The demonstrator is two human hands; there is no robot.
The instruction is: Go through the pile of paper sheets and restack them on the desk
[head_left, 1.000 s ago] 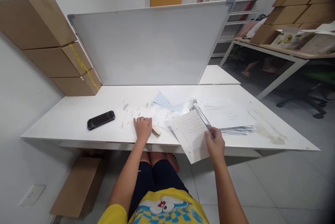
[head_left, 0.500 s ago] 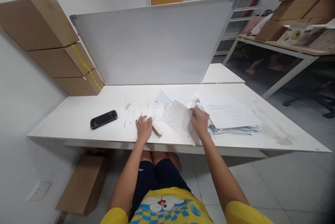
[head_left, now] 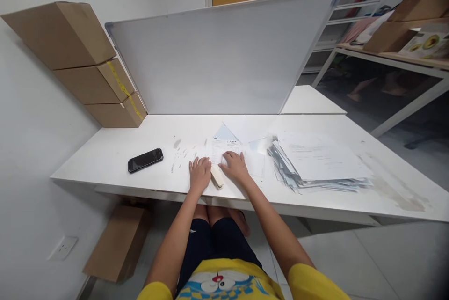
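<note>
Your right hand (head_left: 234, 165) has moved left, off the edge of the paper stack (head_left: 326, 159), and the white sheet (head_left: 255, 164) it carried is now down flat on the table (head_left: 105, 159). Left hand (head_left: 200, 173) has stayed put, palm down, just left of the cream stapler (head_left: 216, 177); your left fingers are a little apart, not wrapped round anything. Right fingers lightly bent, thumb apart from them, resting on the papers; can't tell if they pinch an edge. White sheet shows to the right of your right hand, partly under it. Printed sheet (head_left: 218, 147) lies just beyond your hands, with a light blue sheet (head_left: 224, 131) sticking out at its far side. Stapler sits between both hands, near the table's near edge. Phone (head_left: 145, 160) lies well left; whiteboard (head_left: 220, 56) stands at the far side.
</note>
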